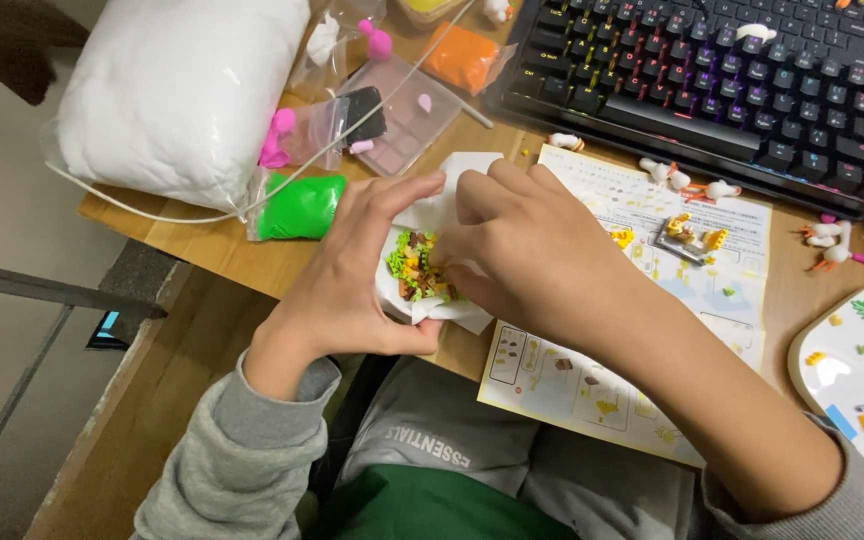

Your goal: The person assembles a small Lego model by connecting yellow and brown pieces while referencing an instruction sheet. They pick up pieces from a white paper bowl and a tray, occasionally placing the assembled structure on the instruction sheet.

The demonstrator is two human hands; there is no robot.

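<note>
Head camera, looking down at a person's two bare hands working at the near edge of a wooden desk [192, 240].

At the centre of the frame sits a small brick model [415, 268], a cluster of tiny green, yellow, brown and orange pieces, resting on a white sheet of paper [452, 180]. Its long axis runs roughly up and down the frame, from the desk's near edge toward the keyboard.

The left hand [357, 270] comes in from the lower left and cups the model from the left side: fingers stretched along the top edge of the paper, thumb curled underneath at the bottom, so the hand is half open and braces the model rather than closing around it. The right hand [527, 250] comes in from the lower right, fingers curled loosely, with the fingertips pressed onto the model's right side. Whether it pinches a loose piece there cannot be told. Both hands touch the model; it lies between them, just left of the right hand's fingertips.

To the right lies an instruction leaflet [642, 300] with a few yellow pieces [687, 235] on it. A black keyboard [732, 80] with coloured lights fills the upper right. A white bag [177, 90] sits upper left, with a green packet [299, 206] below it. A white tray [822, 370] of loose pieces shows at the right edge.
</note>
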